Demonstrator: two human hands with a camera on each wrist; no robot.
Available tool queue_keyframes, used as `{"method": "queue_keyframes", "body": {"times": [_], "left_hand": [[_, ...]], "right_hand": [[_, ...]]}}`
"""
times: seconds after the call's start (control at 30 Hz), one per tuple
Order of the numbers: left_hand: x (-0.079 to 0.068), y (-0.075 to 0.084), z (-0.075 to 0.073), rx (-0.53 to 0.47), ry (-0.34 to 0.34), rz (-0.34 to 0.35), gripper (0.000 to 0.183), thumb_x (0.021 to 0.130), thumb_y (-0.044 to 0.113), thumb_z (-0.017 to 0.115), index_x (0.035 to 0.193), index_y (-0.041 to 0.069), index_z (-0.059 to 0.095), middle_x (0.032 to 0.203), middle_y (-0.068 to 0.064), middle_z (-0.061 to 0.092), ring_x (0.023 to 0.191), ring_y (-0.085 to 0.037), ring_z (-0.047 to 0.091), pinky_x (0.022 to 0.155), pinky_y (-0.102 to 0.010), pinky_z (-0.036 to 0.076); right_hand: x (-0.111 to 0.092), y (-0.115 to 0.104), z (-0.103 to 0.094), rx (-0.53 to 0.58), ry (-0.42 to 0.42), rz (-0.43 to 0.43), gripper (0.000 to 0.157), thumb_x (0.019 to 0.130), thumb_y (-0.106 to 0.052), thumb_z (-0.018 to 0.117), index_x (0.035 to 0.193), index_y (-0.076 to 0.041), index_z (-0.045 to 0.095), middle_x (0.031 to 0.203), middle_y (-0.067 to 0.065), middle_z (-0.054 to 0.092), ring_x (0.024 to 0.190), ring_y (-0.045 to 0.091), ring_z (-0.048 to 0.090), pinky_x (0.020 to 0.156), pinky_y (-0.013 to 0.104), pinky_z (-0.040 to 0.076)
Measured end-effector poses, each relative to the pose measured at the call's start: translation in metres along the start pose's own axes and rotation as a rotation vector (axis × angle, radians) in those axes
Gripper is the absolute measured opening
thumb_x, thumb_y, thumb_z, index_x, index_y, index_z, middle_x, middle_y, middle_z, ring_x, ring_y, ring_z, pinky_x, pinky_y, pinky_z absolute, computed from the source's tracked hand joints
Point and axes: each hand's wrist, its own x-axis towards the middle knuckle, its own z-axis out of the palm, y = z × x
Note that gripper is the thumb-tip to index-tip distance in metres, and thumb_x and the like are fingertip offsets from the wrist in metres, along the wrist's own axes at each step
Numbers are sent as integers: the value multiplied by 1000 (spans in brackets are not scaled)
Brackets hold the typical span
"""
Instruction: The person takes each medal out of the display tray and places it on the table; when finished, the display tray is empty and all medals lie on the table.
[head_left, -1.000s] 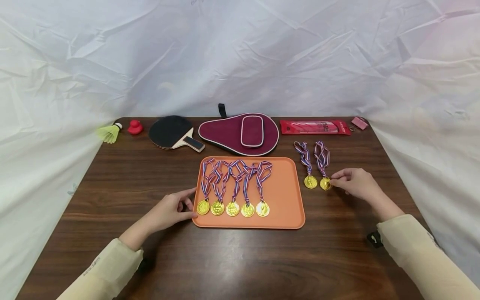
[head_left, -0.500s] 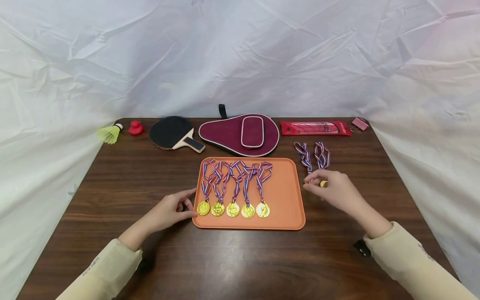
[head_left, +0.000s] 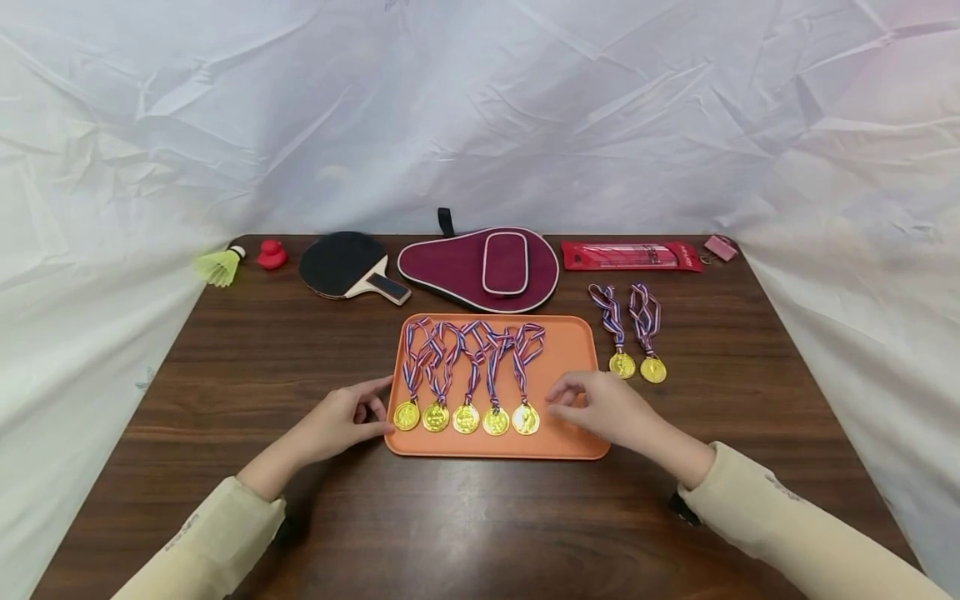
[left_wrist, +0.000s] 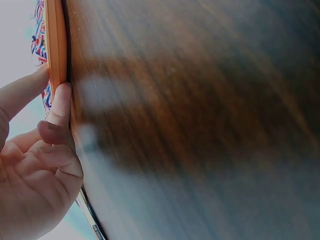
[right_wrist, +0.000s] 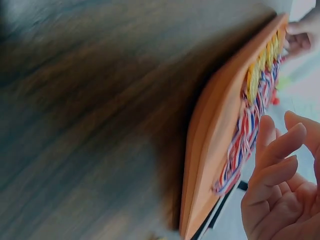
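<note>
My left hand (head_left: pixel 341 423) touches the left edge of an orange tray (head_left: pixel 573 433), thumb and index finger extended at the rim. The left wrist view shows the tray's side wall (left_wrist: pixel 57 45) at its fingertips. Several gold medals with striped ribbons lie in a row on the tray, the rightmost medal (head_left: pixel 525 418) closest to my right hand (head_left: pixel 611 407). That hand is over the tray's right part, fingers loosely bent with nothing between them. Right of the tray, a medal (head_left: pixel 622 365) and a second medal (head_left: pixel 653 369) lie side by side on the table, ribbons pointing away.
Along the table's back edge lie a yellow shuttlecock (head_left: pixel 220 267), a red rubber duck (head_left: pixel 272 255), a black table tennis bat (head_left: pixel 342 264), a maroon bat case (head_left: pixel 446 265), a red packet (head_left: pixel 628 256) and a small pink object (head_left: pixel 720 247). White cloth (head_left: pixel 480 125) hangs behind.
My right hand has left the rightmost medal, passed over the medal beside it and moved left over the tray, empty. Both loose medals stay on the table; my left hand keeps its place.
</note>
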Motion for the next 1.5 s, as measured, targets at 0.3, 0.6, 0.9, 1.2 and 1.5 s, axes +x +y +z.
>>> {"method": "queue_keyframes", "body": {"times": [0.3, 0.6, 0.9, 1.2, 1.5], "left_hand": [[0, 0, 1, 9, -3, -3, 70, 76, 28, 71, 134, 6, 39, 77, 6, 57, 58, -12, 46, 50, -24, 37], [0, 1, 0, 5, 2, 2, 69, 77, 26, 71, 134, 6, 39, 77, 6, 57, 58, -12, 46, 49, -23, 37], [0, 0, 0, 11, 2, 12, 69, 77, 26, 71, 134, 5, 39, 77, 7, 57, 57, -11, 46, 49, -23, 37], [0, 0, 0, 9, -1, 2, 69, 77, 26, 71, 134, 6, 39, 76, 6, 57, 57, -12, 46, 49, -24, 36], [0, 1, 0, 9, -6, 2, 69, 77, 26, 71, 134, 5, 39, 77, 6, 57, 57, -12, 46, 49, -23, 36]], "right_hand": [[16, -3, 13, -15, -66, 28, 18, 73, -32, 73, 83, -18, 67, 66, -13, 58, 63, 4, 54, 61, 27, 43], [20, -5, 22, -41, -93, 80, 27, 68, -39, 76, 81, -18, 65, 62, -9, 54, 56, 7, 49, 54, 28, 40], [24, -5, 27, -83, -106, 107, 29, 65, -41, 77, 76, -19, 62, 58, -8, 53, 53, 8, 47, 50, 26, 37], [24, -6, 24, -34, -116, 104, 22, 68, -35, 76, 74, -19, 62, 62, -9, 56, 57, 8, 51, 55, 28, 41], [17, -5, 19, 69, -113, 95, 14, 74, -29, 73, 75, -21, 62, 66, -9, 58, 62, 9, 54, 60, 29, 43]]}}
